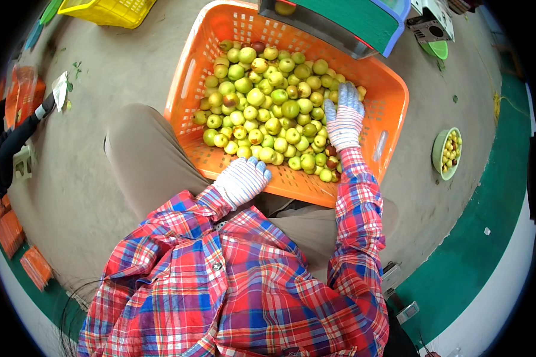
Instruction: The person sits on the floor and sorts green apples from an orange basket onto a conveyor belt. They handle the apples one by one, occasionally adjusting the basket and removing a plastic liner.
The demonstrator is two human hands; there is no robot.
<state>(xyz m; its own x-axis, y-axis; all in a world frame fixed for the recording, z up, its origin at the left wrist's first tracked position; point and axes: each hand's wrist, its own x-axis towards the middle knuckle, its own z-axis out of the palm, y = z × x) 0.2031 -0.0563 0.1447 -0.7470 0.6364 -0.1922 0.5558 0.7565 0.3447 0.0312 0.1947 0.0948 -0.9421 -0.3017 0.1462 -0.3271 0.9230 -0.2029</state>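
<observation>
An orange plastic basket (391, 96) stands before my knees, holding a wide heap of round yellow-green fruits (272, 127), apparently jujubes. Some fruits have reddish-brown patches. My right hand (346, 118), in a striped knit glove with blue fingertips, lies palm down on the heap's right side. Its fingers are stretched out and the thumb is apart; what is under the palm is hidden. At the near rim rests my left hand (242, 180), gloved alike, its fingertips over the edge beside the nearest fruits. The underside of that hand is hidden.
A green and blue machine part (339, 22) overhangs the basket's far side. To the right, a pale green bowl (438, 154) holds similar fruits. A yellow basket (105, 12) sits at far left. Another person's gloved hand (49, 103) is at the left, near white paper (60, 91).
</observation>
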